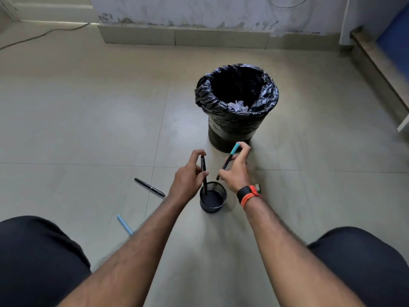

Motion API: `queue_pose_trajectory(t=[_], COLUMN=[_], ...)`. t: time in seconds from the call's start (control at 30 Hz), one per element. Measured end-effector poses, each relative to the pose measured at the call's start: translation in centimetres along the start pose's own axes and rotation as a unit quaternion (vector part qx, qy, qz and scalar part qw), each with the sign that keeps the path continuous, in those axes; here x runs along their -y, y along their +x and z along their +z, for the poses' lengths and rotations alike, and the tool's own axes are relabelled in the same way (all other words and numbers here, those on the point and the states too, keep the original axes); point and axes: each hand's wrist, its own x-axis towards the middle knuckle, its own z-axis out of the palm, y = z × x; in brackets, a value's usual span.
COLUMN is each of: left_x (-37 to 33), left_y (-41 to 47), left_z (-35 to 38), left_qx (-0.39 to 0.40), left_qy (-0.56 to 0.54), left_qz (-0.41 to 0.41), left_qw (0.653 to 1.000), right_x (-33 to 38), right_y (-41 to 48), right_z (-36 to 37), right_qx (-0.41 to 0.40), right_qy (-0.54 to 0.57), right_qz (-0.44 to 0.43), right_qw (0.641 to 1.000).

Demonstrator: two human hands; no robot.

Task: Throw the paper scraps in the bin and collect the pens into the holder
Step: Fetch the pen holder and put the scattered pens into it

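Two dark-clad knees are seen at the bottom corners, with both forearms stretched forward over a tiled floor [88, 120]. A light blue pen [124, 224] is left lying on the floor by the left forearm, its long axis running away and to the left. Farther out, a black pen [149, 187] lies flat, angled from upper left to lower right. A black mesh holder [213, 197] stands upright between the hands. A black pen is gripped in the left hand [188, 177] nearly upright, its lower end dipped inside the holder's rim. A teal-capped pen [228, 160] is pinched in the right hand [234, 171], tilted with the cap pointing up and away, its dark tip just above the holder. Beyond, a bin [235, 107] lined with a black bag is shown with crumpled white paper scraps [238, 106] inside.
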Motion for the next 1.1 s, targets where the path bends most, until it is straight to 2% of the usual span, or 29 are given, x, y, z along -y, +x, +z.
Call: queue_pose_trajectory(t=[0.17,0.6,0.93,1.1], left_x=[0.7,2.7,3.7,2.7], left_y=[-0.6,-1.8,-0.5,0.8], left_z=[1.5,3.8,4.5,4.4], left_qx=[0.014,0.007,-0.035,-0.069], left_qy=[0.028,0.073,0.045,0.005], left_qz=[0.01,-0.021,-0.039,-0.062], left_qw=[0.999,0.997,0.998,0.996], right_x=[-1.1,-3.5,-4.3,-5.5], right_y=[-2.1,-3.9,-2.7,-2.3], right_z=[0.8,2.0,0.9,-0.9], right_qx=[0.051,0.021,-0.009,-0.129], right_qy=[-0.058,-0.182,-0.107,-0.028], right_qz=[0.022,0.007,0.029,0.108], right_qw=[0.997,0.983,0.994,0.985])
